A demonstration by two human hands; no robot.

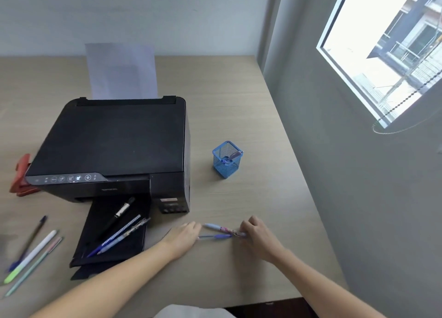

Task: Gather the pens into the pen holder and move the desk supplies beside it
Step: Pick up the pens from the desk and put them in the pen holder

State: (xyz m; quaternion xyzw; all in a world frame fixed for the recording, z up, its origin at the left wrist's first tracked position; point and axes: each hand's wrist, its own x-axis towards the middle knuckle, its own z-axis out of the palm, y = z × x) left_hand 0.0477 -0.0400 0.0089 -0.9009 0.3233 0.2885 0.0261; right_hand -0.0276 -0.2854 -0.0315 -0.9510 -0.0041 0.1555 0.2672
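Both hands rested on the desk (pixel 239 97) at opposite ends of 2 pens. The left hand (pixel 185 236) curled at the tips of the pale blue pen (pixel 216 227) and the thin purple pen (pixel 214 236); the right hand (pixel 257 234) pinched their other ends. How firmly the left fingers gripped could not be told. The blue mesh pen holder (pixel 227 159), 1 pen already inside, stood well behind them. 3 pens lay on the printer's output tray (pixel 95 253), and 3 more at the desk's left edge.
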